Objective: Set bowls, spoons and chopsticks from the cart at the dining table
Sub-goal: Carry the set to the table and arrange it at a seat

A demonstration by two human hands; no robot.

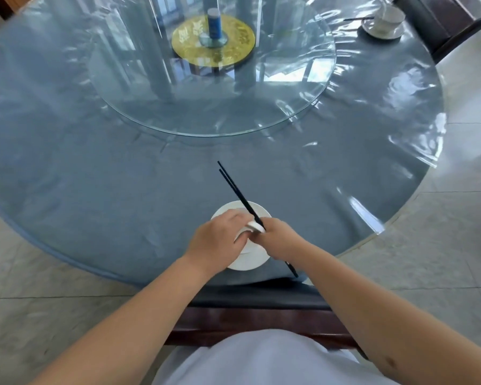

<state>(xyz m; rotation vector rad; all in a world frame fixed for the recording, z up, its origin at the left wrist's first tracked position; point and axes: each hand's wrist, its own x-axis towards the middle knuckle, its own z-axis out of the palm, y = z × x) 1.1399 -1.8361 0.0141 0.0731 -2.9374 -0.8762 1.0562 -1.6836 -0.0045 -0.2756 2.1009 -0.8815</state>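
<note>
1. closest to the camera, a dark wooden chair [233, 323] with a black cushioned back stands tucked in at the near edge of the round table [67, 190], which wears a blue-grey cloth under clear plastic.
2. just past that edge a white saucer [247, 262] lies on the table with a small white bowl [246, 244] on it, mostly hidden by the hands.
3. the left hand [217, 241] rests over the bowl, fingers curled down around its rim and reaching a white spoon [256, 226]; whether it grips the spoon too cannot be told.
4. the right hand [279, 240] is clenched around a pair of black chopsticks [238, 191], whose tips point away over the cloth while the butt ends stick out behind the wrist.
5. farther in, a glass turntable [178, 118] sits at the table's middle, with a gold disc [233, 48] and a blue cylinder [214, 23] at its centre.
6. at the far right edge, another white cup-like dish on a saucer [383, 23] stands with dark chopsticks [358, 19] just beside it.
</note>
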